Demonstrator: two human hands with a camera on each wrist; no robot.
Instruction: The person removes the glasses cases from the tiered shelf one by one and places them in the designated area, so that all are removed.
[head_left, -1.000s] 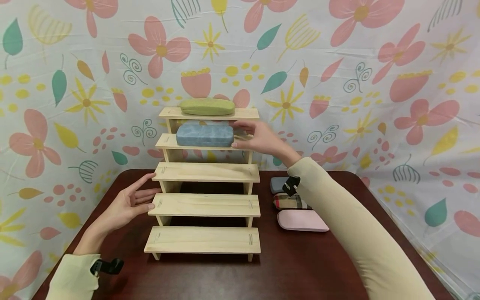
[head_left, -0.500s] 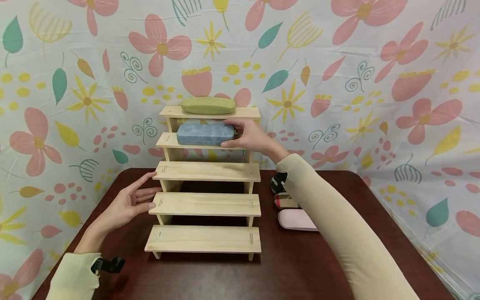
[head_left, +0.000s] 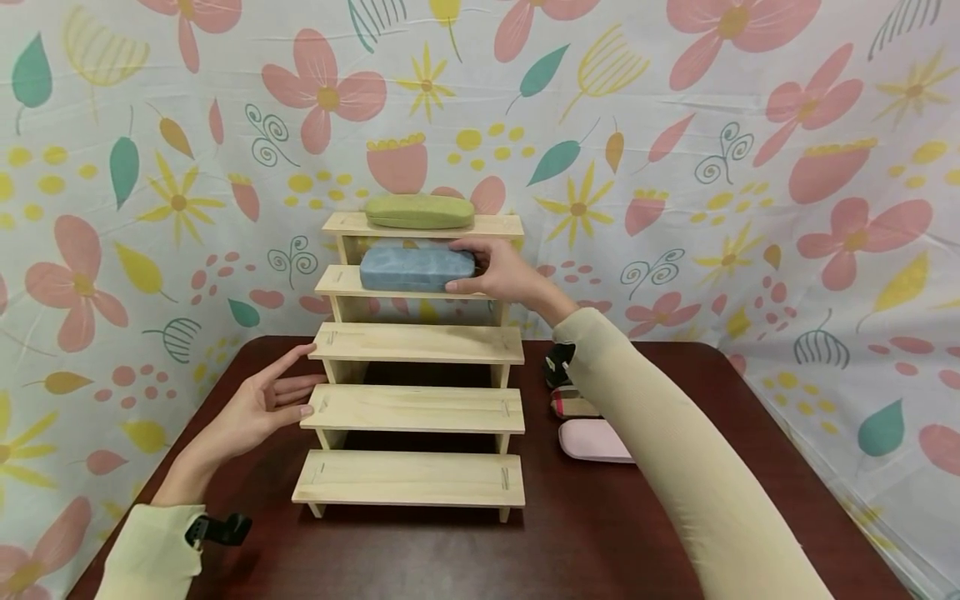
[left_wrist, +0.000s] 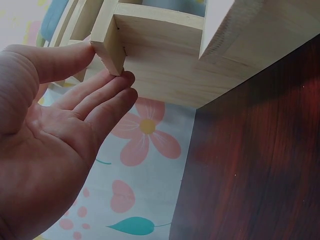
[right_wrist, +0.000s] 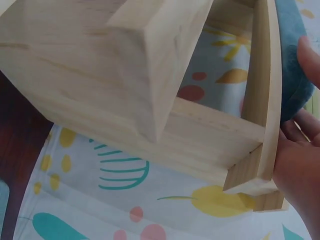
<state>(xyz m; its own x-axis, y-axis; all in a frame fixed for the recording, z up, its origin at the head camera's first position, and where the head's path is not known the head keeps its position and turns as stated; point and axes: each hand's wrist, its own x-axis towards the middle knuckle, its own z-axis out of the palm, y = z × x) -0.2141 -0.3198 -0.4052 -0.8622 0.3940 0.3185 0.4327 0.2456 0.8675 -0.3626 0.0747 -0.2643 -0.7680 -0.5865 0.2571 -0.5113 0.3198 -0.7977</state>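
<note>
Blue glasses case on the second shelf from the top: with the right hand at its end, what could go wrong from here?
1. The right hand grips only the right end of the blue fabric glasses case; it could pivot and slide off the shelf's front edge.
2. The green glasses case lies on the top shelf just above; a lifted hand might knock it.
3. The tiered wooden display stand is steadied only by left hand fingertips; a push could shift it.

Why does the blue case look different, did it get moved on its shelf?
Yes. The blue case has slid a little to the right along its shelf, further from the left end of the wooden stand, with the right hand holding its right end.
</note>
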